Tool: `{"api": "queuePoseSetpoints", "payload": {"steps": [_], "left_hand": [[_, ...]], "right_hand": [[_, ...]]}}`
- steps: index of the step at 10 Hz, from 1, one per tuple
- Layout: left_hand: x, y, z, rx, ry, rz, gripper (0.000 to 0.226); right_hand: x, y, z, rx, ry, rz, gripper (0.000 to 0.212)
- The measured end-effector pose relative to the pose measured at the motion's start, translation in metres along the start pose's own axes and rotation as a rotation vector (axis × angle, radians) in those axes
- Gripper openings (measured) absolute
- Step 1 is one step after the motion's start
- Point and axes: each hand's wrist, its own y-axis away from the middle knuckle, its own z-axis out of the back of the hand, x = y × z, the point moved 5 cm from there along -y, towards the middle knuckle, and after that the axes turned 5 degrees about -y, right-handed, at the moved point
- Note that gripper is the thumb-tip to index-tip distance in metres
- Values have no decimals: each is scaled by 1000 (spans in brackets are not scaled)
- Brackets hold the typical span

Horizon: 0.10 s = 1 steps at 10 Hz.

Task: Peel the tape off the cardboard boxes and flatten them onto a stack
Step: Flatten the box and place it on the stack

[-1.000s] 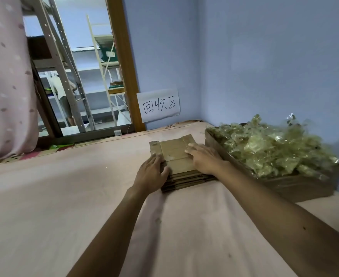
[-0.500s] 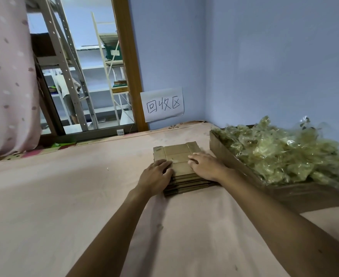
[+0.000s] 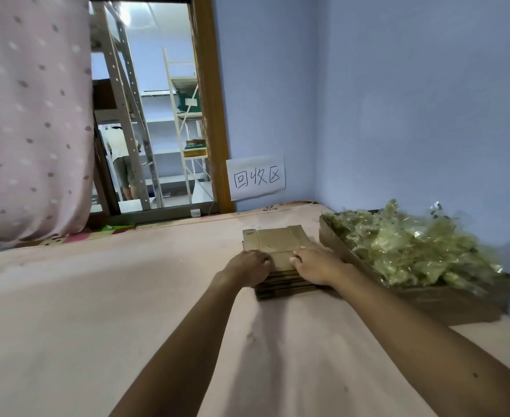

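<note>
Head view. Shows a stack of flattened cardboard boxes [image 3: 277, 243] lying flat on the pink-covered bench [image 3: 97, 296], at 1 o'clock from frame centre. Shows the left hand [image 3: 247, 267] at the stack's 7 o'clock corner, fingers curled round the edge, gripping it. Shows the right hand [image 3: 316, 263] at the 5 o'clock corner, fingers bent onto the top sheet; cannot tell whether gripping or pressing. Shows a carton of crumpled tape [image 3: 413, 251] just beside the stack at 3 o'clock.

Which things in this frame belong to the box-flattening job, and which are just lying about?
Job: stack of flattened boxes; left hand and right hand on it; carton heaped with crumpled tape.
Lying about: paper sign; dotted curtain; metal shelving.
</note>
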Motion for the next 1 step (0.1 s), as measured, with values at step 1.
{"api": "queuePoseSetpoints", "payload": {"steps": [1], "left_hand": [[-11,21,8,-27,15,-69,37]], "right_hand": [[7,24,11,4,-34,-10,50]]}}
